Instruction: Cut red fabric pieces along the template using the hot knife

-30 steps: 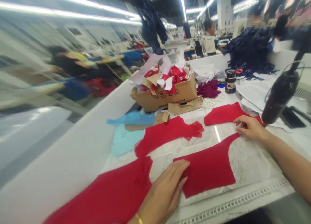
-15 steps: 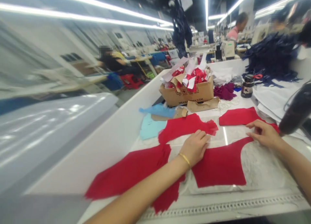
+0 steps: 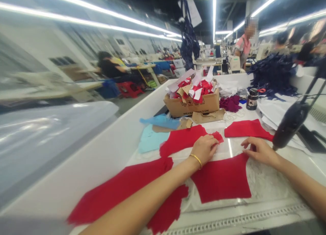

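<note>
Red fabric panel lying crosswise

The one camera rides on the person's head, so the room is seen from just above the white worktable, facing forward and tipped down along it. Very near, at the bottom of the frame, the forearms reach in from the lower corners toward the left hand and right hand, with the red cut fabric pieces right under them. Further up, a cardboard box sits at middle distance, while sewing machines stand far off. The ceiling lights streak across the top, curved by the wide lens.
</note>
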Tool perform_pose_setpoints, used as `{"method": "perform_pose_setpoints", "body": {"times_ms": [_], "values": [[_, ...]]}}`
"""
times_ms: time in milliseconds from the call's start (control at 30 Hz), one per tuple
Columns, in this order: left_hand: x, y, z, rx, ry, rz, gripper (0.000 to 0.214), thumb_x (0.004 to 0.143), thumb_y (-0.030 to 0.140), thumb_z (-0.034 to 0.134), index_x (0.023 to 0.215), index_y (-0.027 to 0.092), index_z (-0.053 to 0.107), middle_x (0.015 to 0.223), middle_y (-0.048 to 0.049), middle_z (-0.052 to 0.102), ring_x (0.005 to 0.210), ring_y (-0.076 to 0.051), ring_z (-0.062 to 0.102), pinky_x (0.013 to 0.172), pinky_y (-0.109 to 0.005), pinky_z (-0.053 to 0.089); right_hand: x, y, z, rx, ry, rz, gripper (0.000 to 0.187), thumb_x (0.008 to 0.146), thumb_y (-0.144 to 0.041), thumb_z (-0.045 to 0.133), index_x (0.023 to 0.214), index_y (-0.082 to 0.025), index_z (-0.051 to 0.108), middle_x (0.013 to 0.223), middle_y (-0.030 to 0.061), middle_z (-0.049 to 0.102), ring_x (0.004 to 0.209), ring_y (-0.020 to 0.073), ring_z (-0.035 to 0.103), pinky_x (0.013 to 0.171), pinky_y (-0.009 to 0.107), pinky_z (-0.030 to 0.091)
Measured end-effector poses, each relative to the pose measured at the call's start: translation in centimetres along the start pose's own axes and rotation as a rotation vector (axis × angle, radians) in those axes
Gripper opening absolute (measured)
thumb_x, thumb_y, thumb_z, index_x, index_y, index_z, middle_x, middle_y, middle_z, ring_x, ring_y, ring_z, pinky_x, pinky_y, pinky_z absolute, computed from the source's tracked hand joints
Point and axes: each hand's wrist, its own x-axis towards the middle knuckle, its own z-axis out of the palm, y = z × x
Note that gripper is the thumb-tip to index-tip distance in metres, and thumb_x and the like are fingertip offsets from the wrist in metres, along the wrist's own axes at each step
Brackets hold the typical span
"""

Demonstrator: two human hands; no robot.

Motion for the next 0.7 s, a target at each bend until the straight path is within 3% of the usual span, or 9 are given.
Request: {"method": "perform_pose_setpoints", "body": {"times_ms": [100,233,300,367,400,500,567,700], "values": [[-0.6,0.1,-0.5,-0.065,0.008,-0.035,0.015,0.089,0.017,0.061,0.084,0.021,0.074,0.069,-0.0015,0.062,0.068,-0.017,0.057,0.07,-0.029,0.047,0.6,-1.9,1.6,-0.02,-0.059,-0.05,0.026,0.079,-0.018,0.067,0.105,-0.02,0.071,0.083,0.0013,0.073,0.058,0.0128,0.059,0.063,0.027,0.051],[-1.2,0.7,-0.6,-0.14,0.016,-0.044,0.017,0.088,0.016,0.059,0.089,0.02,0.075,0.071,-0.001,0.066,0.064,-0.015,0.058,0.067,-0.026,0.048,2.1,-4.1,4.6,-0.068,-0.046,-0.104,0.042,0.082,-0.012,0.066,0.122,-0.023,0.065,0.092,0.0018,0.074,0.071,0.015,0.064,0.076,0.03,0.052],[-1.6,1.1,-0.6,-0.171,0.024,-0.034,0.018,0.088,0.017,0.058,0.089,0.02,0.075,0.074,-0.0013,0.067,0.064,-0.014,0.059,0.065,-0.025,0.048,2.8,-4.8,6.1,-0.106,-0.02,-0.116,0.032,0.084,-0.012,0.065,0.115,-0.021,0.067,0.094,0.004,0.074,0.078,0.0171,0.066,0.079,0.031,0.051],[-2.1,1.5,-0.9,-0.189,0.044,-0.018,0.018,0.088,0.018,0.056,0.088,0.02,0.074,0.074,-0.0018,0.067,0.066,-0.015,0.06,0.065,-0.025,0.049,3.2,-5.5,7.1,-0.153,0.009,-0.123,0.011,0.089,-0.015,0.062,0.096,-0.019,0.07,0.089,0.006,0.073,0.078,0.0181,0.065,0.075,0.03,0.048],[-2.4,1.7,-1.2,-0.194,0.061,-0.009,0.018,0.088,0.018,0.056,0.088,0.019,0.073,0.075,-0.0023,0.066,0.068,-0.016,0.061,0.067,-0.026,0.05,3.2,-5.8,7.5,-0.177,0.023,-0.129,0.009,0.091,-0.017,0.061,0.088,-0.018,0.069,0.086,0.0064,0.072,0.076,0.0179,0.064,0.072,0.029,0.046],[-3.2,1.6,-2.1,-0.175,0.11,0.019,0.018,0.084,0.02,0.058,0.097,0.019,0.071,0.088,-0.0061,0.067,0.084,-0.022,0.063,0.078,-0.033,0.052,2.7,-6.7,7.8,-0.236,0.063,-0.171,0.016,0.094,-0.019,0.058,0.08,-0.018,0.065,0.08,0.0051,0.07,0.07,0.0161,0.062,0.066,0.027,0.041],[-3.7,0.8,-2.6,-0.048,0.101,0.038,0.023,0.081,0.021,0.061,0.102,0.02,0.07,0.098,-0.0084,0.067,0.093,-0.026,0.063,0.081,-0.037,0.051,1.7,-7.4,7.6,-0.267,0.089,-0.211,0.017,0.095,-0.02,0.057,0.08,-0.019,0.064,0.079,0.0038,0.07,0.068,0.0152,0.061,0.064,0.026,0.04],[-4.5,-1.6,-3.2,0.197,0.059,0.033,0.016,0.076,0.014,0.058,0.081,0.022,0.071,0.092,-0.0086,0.066,0.087,-0.027,0.06,0.074,-0.037,0.047,-1.0,-8.6,6.5,-0.305,0.152,-0.297,0.02,0.098,-0.024,0.051,0.081,-0.02,0.062,0.077,0.003,0.069,0.063,0.0144,0.059,0.059,0.026,0.037]]}}
